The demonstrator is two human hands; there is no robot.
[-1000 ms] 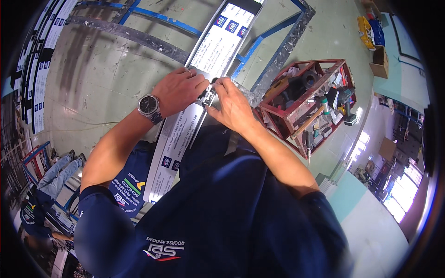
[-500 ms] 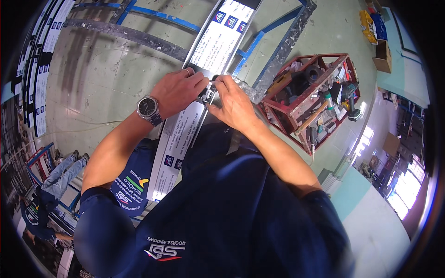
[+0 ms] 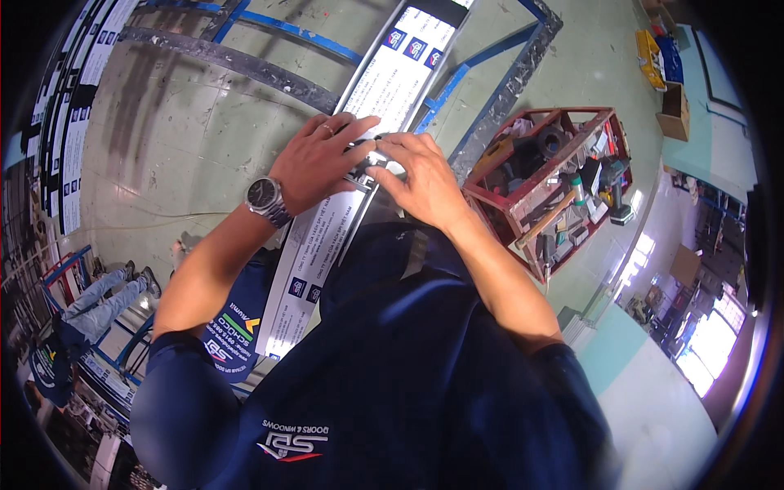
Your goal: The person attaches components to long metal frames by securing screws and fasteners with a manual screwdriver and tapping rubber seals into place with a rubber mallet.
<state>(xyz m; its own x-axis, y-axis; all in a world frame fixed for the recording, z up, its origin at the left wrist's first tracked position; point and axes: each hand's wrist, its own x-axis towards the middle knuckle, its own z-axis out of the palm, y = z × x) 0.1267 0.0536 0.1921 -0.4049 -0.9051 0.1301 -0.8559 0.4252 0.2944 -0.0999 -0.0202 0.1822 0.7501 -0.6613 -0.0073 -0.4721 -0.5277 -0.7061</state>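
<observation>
A long frame profile (image 3: 396, 82) covered in white printed film runs away from my body. A small metal fitting (image 3: 371, 166) sits at a bare dark stretch of it, partly hidden by my fingers. My left hand (image 3: 320, 162), a wristwatch (image 3: 264, 198) on its wrist, reaches over the profile from the left with fingers spread; its index finger and thumb lie around the fitting. From the right, my right hand (image 3: 420, 175) has thumb and fingers bent in a pinch on the fitting.
Blue and grey steel stand bars (image 3: 278, 77) cross beneath the profile. A red metal cart (image 3: 523, 192) with tools stands to the right. Film-covered profiles (image 3: 82, 106) lie at far left. Another person (image 3: 69, 343) is at lower left. A cardboard box (image 3: 674, 114) sits at far right.
My left hand's fingers have spread and straightened from a bent grip near the fitting. The right hand stays at the fitting, its thumb now higher and closer to it. The view has shifted slightly.
</observation>
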